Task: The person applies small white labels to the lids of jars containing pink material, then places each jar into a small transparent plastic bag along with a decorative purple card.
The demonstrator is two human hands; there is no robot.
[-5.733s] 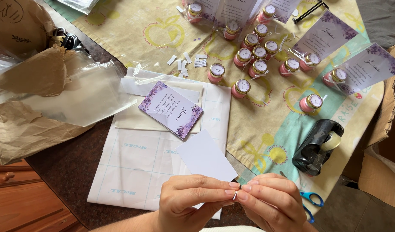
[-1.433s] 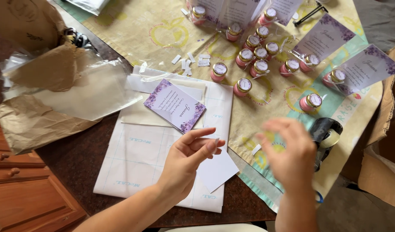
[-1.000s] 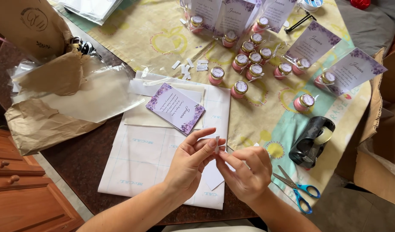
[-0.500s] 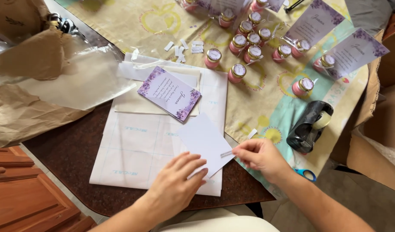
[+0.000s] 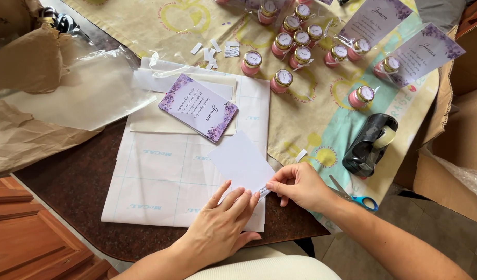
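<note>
Head view, looking down at a cluttered counter [image 5: 67, 192]. Two bare hands meet at the near edge, over a blank white card [image 5: 238, 161] that lies face down on a large sheet of gridded backing paper [image 5: 160, 176]. The left hand [image 5: 220, 225] lies flat, fingers spread and pressing the card's near corner down; its grip is wide and holds nothing. The right hand [image 5: 300, 184] pinches a small white strip [image 5: 262, 190], perhaps a label or a bit of tape, against that same corner, thumb and forefinger closed narrowly on it.

Just beyond the card, to the left, lies a printed card with a purple floral border [image 5: 198, 107], face up on pale paper. Far right, a cluster of small pink jars with gold lids [image 5: 295, 44] stands on a yellow patterned cloth [image 5: 311, 124], beside two more floral cards in clear sleeves [image 5: 399, 36]. A black tape dispenser [image 5: 370, 144] sits right of the hands, with blue-handled scissors [image 5: 352, 194] near it. Crumpled brown paper [image 5: 26, 103] and clear film fill the left side.

Risk, as a judgement: the strip is tiny and sits right at the card's edge, so it could go on crooked or overhang if the card slides under the flat hand. It could also cling to the fingertips instead of the card.
</note>
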